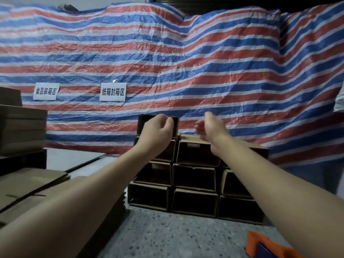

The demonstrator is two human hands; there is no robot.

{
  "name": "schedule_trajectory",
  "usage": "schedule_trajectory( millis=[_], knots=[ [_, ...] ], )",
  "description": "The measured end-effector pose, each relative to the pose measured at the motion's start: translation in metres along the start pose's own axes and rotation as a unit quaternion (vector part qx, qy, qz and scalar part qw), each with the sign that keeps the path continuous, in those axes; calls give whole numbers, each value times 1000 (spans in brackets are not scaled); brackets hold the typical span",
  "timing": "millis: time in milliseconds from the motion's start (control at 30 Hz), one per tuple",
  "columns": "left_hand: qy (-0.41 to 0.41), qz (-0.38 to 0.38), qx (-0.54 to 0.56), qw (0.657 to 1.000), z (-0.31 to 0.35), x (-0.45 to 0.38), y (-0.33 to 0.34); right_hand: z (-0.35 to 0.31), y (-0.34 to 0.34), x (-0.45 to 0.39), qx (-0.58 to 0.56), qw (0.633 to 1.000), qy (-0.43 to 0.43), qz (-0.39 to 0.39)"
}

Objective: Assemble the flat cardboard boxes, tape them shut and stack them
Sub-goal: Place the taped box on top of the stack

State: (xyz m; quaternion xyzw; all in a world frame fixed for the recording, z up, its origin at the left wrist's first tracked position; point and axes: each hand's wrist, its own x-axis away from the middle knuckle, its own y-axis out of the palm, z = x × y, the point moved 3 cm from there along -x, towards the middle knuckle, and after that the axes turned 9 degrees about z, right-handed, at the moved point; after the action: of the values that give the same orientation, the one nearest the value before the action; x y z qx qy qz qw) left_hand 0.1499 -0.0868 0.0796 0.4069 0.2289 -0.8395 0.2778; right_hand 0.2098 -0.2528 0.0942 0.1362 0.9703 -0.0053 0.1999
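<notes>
Backdrop: a red, white and blue striped tarpaulin [186,62] hung across the whole rear of the space, creased, with two white paper signs fixed to it, one [46,91] at left and one [113,91] nearer the middle, both printed in black characters. Floor: grey speckled terrazzo [167,235].

Stack of assembled cardboard boxes [193,175]: stands on the floor against the foot of the tarpaulin, centre of view. Brown corrugated, in rows three wide, dark sides facing the camera. A single top box [158,120] sits on the left end of the stack, one tier above the rest.

Left hand [158,127]: arm stretched forward, the hand in front of the top box, fingers curled inward. Whether the fingers hold the box's edge or merely overlap it cannot be told.

Right hand [210,125]: arm stretched forward, raised above the stack's upper row to the right of the top box, fingers loose and slightly blurred, holding nothing.

Flat cardboard blanks [31,185]: a pile along the left edge of view, under the left forearm. Further cardboard piles [20,127] behind it, higher up.

Orange tape dispenser [266,246]: on the floor at the bottom right corner, partly cut off.
</notes>
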Motion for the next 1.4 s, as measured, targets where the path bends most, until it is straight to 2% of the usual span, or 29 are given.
schedule_trajectory(
  millis=[167,267,333,433,533,733,867,900,967,1100,1200,1300,1400],
  knots=[
    [-30,-46,22,998,0,103,-7,55,-36,80,-16,1000,22,-11],
    [-79,-94,15,992,-15,166,-8,103,-59,121,-7,999,51,-5],
    [-84,-130,-8,988,-28,203,-9,137,-69,147,7,997,74,-3],
    [-90,-190,-27,977,-50,247,-9,184,-78,181,12,993,115,19],
    [-108,-211,-51,970,-70,268,-9,215,-78,198,30,991,122,39],
    [-89,-156,-64,982,-87,267,-16,223,-77,202,57,994,87,27],
    [-25,-26,-171,985,-95,232,-43,219,-75,205,70,997,44,2],
    [-13,-3,-217,976,-99,216,-53,218,-74,205,68,997,39,3],
    [-20,-11,-323,946,-116,184,-73,216,-71,205,67,997,36,0],
    [-122,-138,-496,848,-167,150,-108,224,-68,211,97,994,33,-34],
    [-175,-199,-556,787,-188,147,-123,225,-71,212,107,993,40,-20],
    [-189,-238,-574,761,-193,153,-122,225,-73,213,132,991,36,-11],
    [-161,-248,-579,760,-186,158,-120,224,-74,214,137,990,36,-8]
  ],
)
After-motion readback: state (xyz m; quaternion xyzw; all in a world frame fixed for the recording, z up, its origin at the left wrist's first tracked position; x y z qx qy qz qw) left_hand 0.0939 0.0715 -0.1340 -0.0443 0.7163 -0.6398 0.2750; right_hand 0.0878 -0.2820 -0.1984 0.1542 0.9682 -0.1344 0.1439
